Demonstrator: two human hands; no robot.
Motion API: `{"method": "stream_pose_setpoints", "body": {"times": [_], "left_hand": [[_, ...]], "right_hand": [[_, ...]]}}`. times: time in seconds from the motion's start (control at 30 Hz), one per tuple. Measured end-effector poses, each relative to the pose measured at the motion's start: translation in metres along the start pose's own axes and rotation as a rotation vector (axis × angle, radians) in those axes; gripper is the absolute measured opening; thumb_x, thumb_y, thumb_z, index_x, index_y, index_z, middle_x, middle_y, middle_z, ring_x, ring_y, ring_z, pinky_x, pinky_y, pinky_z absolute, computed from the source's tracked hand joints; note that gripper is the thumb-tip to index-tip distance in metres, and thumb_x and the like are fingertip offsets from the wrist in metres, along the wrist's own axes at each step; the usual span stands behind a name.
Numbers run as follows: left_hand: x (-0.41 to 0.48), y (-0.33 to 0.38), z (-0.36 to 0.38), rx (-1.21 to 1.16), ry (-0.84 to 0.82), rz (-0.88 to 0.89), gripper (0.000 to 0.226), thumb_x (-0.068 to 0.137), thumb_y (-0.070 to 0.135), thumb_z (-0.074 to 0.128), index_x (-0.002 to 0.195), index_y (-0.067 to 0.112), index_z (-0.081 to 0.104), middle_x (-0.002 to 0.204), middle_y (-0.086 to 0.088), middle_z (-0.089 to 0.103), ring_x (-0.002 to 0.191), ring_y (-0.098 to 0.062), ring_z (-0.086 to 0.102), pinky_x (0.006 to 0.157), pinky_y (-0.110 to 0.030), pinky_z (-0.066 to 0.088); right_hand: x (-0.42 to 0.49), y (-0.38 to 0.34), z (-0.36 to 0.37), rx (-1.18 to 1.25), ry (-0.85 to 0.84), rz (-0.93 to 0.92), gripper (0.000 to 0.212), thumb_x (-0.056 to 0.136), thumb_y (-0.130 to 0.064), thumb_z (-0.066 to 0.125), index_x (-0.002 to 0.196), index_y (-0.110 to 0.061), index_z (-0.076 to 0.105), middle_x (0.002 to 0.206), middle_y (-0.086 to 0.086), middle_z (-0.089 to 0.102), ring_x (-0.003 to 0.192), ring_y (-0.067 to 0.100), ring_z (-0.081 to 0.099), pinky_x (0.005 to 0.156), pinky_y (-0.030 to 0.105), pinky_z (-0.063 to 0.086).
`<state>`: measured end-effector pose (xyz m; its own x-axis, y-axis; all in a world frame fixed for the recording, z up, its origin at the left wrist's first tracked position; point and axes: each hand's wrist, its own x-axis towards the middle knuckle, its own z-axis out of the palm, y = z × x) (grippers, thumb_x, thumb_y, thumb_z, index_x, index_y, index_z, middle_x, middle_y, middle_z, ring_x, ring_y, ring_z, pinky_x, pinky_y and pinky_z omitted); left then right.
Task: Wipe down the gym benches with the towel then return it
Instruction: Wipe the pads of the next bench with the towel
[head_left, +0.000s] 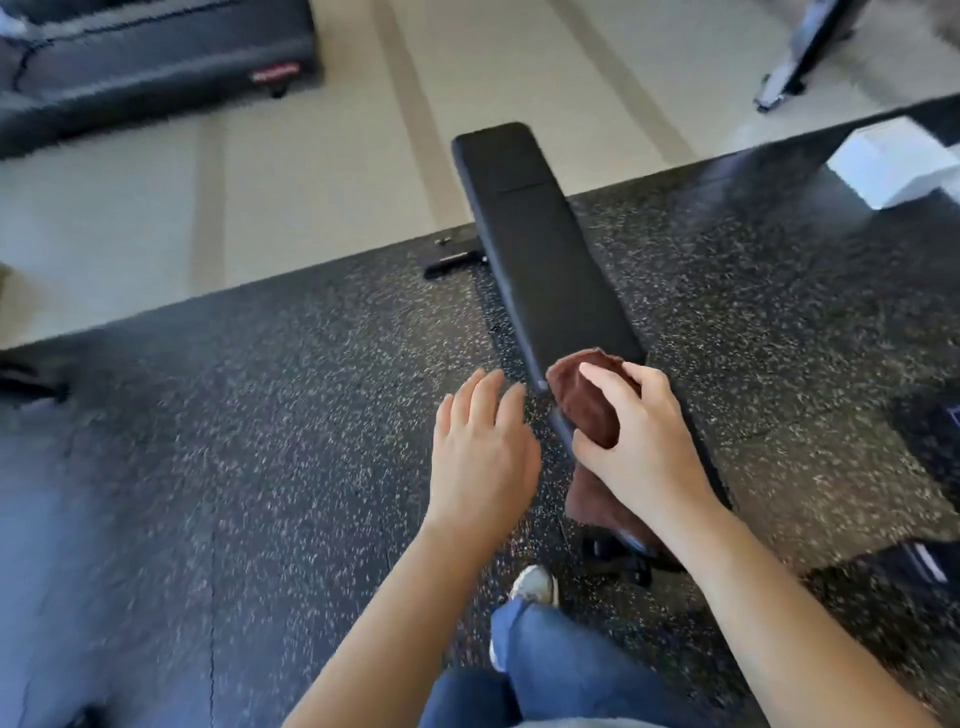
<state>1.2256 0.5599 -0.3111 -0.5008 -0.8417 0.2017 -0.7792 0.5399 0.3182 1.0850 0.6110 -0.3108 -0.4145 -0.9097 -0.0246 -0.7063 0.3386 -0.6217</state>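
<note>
Floor: the near zone is black rubber flooring (260, 441) with pale speckles. Beyond its straight edge lies a smooth beige floor (311, 182) marked with darker lengthwise stripes.

Worktop: a long black padded gym-bench worktop (540, 249) runs from the person's right hand away toward the beige floor, its far end reaching past the rubber edge. A black metal foot bar (452, 260) projects from under its left side.

Surroundings: a large black padded block with a small red label (156, 67) stands on the beige floor at upper left. A dark metal frame leg (800, 57) stands at upper right, and a white box (893, 161) sits just beside the rubber edge on the right. Blue denim trouser legs (561, 670) and a pale shoe (535, 584) appear at the bottom.

Task item: the dark brown terry towel (587, 405) lies bunched on the near end of the worktop, with part of it hanging down over the near edge.

Right hand (639, 447): palm down on the towel. Its fingers (602, 379) curl over the top of the bunch, the thumb closes on the near side, and the cloth is gripped against the pad.

Left hand (480, 452): palm down over the rubber flooring, just beside the worktop's left edge. The fingers are straight, close together and hold nothing. Contact with the worktop edge cannot be determined.
</note>
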Motion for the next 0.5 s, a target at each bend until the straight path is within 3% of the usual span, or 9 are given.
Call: {"method": "stream_pose_setpoints", "body": {"times": [0.3, 0.5], "left_hand": [[0.077, 0.015, 0.028, -0.075, -0.142, 0.376, 0.036, 0.069, 0.004, 0.073, 0.104, -0.002, 0.066, 0.113, -0.021, 0.063, 0.108, -0.039, 0.058, 0.087, -0.051, 0.047], [0.106, 0.031, 0.065, -0.173, -0.258, 0.682, 0.036, 0.069, 0.003, 0.074, 0.103, -0.003, 0.066, 0.11, -0.021, 0.064, 0.109, -0.038, 0.058, 0.086, -0.053, 0.049]], "right_hand": [[0.014, 0.024, -0.02, -0.034, 0.244, 0.34, 0.054, 0.073, -0.018, 0.071, 0.122, -0.025, 0.048, 0.13, 0.007, 0.038, 0.119, 0.03, 0.041, 0.093, 0.036, 0.039], [-0.005, 0.039, -0.004, 0.002, 0.431, 0.662, 0.053, 0.074, -0.018, 0.072, 0.122, -0.023, 0.05, 0.131, 0.011, 0.038, 0.122, 0.03, 0.039, 0.099, 0.038, 0.037]]}}
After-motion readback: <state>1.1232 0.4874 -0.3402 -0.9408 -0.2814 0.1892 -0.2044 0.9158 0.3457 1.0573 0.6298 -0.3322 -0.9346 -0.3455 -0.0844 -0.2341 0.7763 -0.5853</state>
